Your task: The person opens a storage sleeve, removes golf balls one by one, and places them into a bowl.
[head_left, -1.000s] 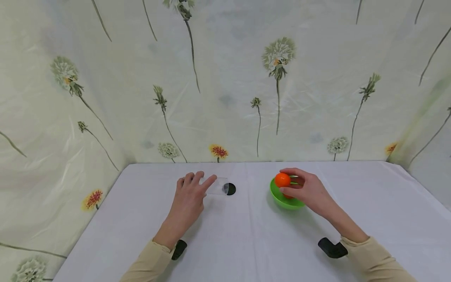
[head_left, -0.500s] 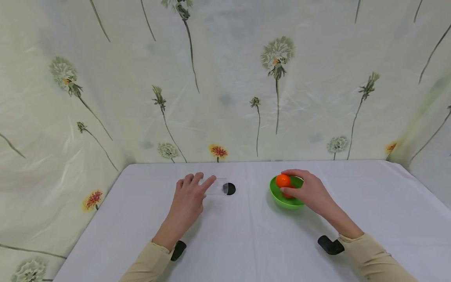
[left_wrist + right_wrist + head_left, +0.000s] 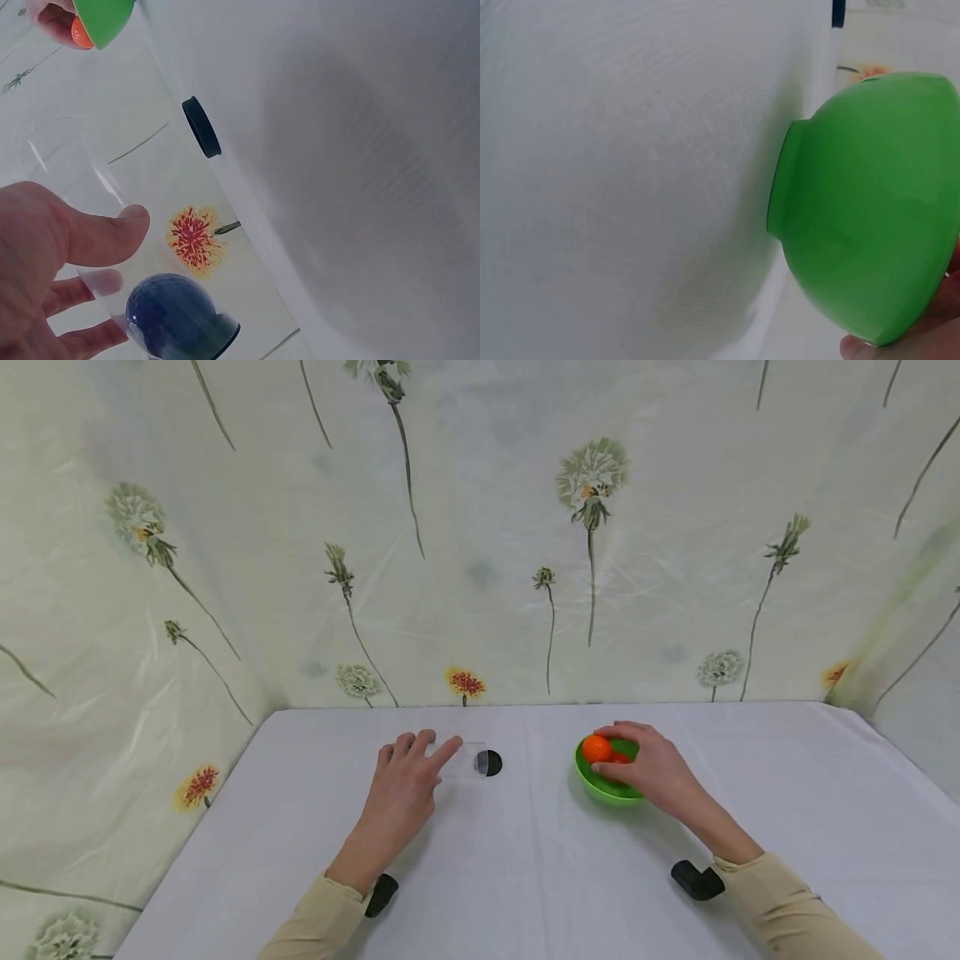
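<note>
My left hand grips a clear plastic tube, which lies roughly level above the table. A dark blue ball sits inside the tube at its far-left end, hidden in the head view by the hand. My right hand reaches over the rim of a green bowl, thumb and fingers pinching an orange ball. Partly behind the thumb, another orange ball lies in the bowl. Only the thumb and part of the right hand show beneath the bowl's rim in the right wrist view.
A black round lid lies on the white-covered table, partly seen through the tube's right end from the head camera. Behind the table hangs a curtain printed with dandelions. A black wrist camera sits at the right sleeve.
My right hand has lowered slightly and shifted a little left with the orange ball, deeper toward the bowl. The left hand with the tube has hardly moved.
</note>
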Demonstrator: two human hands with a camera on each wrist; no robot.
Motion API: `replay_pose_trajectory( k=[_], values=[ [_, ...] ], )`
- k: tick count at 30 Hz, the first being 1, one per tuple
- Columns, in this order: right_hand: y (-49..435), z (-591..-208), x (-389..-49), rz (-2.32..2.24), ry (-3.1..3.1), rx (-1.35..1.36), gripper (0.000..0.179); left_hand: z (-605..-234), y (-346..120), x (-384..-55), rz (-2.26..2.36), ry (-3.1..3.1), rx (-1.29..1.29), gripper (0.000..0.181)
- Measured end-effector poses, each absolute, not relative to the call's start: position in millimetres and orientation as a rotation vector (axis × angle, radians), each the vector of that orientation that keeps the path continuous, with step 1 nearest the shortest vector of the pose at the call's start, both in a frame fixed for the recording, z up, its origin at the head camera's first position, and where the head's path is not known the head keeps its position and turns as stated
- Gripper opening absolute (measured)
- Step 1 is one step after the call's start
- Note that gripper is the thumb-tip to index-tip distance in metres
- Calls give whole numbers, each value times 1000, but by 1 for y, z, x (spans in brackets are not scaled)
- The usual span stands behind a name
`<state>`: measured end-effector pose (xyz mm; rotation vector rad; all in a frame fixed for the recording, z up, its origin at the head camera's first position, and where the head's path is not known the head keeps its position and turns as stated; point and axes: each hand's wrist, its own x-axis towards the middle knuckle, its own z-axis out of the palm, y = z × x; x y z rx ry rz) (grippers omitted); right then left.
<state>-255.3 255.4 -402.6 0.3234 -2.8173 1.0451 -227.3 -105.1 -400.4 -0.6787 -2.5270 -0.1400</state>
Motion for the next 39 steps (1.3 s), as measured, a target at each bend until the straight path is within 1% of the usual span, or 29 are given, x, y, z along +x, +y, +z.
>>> replay_pose_trajectory(
  k=[11,18,27,39],
  values=[
    [255,-406,-255,955,-2852,316,46,-404,-105,-229,-147,-2526,-688,65],
    [257,-407,-253,996,-2844,317,40,-405,-104,-229,-145,-2525,-689,65],
    [256,-399,-248,1090,-2811,320,44,-403,-103,-228,-124,-2516,-688,65],
    [225,-386,-237,1289,-2694,384,38,-402,-102,-229,-106,-2493,-695,65]
  ],
)
